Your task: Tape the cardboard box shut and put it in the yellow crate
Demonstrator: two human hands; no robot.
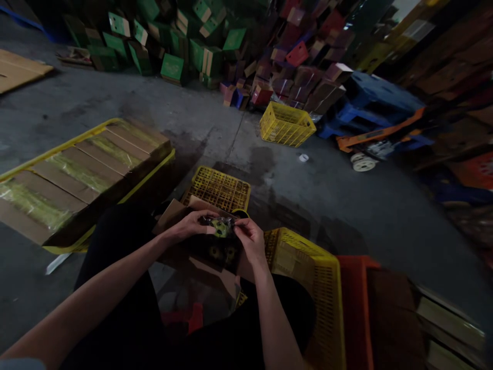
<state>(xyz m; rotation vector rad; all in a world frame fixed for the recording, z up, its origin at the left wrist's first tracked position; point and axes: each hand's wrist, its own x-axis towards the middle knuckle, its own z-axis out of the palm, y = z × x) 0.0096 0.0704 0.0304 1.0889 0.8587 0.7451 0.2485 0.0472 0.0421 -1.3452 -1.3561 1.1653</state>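
Both hands meet at a small clear plastic pack (pixel 220 227) with yellow-green and dark contents; its exact kind is too dim to make out. My left hand (pixel 194 223) grips its left end, thumb in front. At the right end, the fingers of my right hand (pixel 251 239) pinch the plastic. Below the pack, between my knees, is an open cardboard box (pixel 217 277) with its flaps spread. Dim round shapes (pixel 222 253) show inside it. Beyond the box stands a yellow crate (pixel 223 186), its lattice face upward.
Taped cartons (pixel 88 169) lie in a yellow-rimmed holder on my left. Close on my right are a yellow crate (pixel 333 288) and a red crate (pixel 352 303). Farther off stand another yellow crate (pixel 287 126), a pallet jack (pixel 381 133), blue pallets (pixel 379 97) and heaped green cartons (pixel 172 67).
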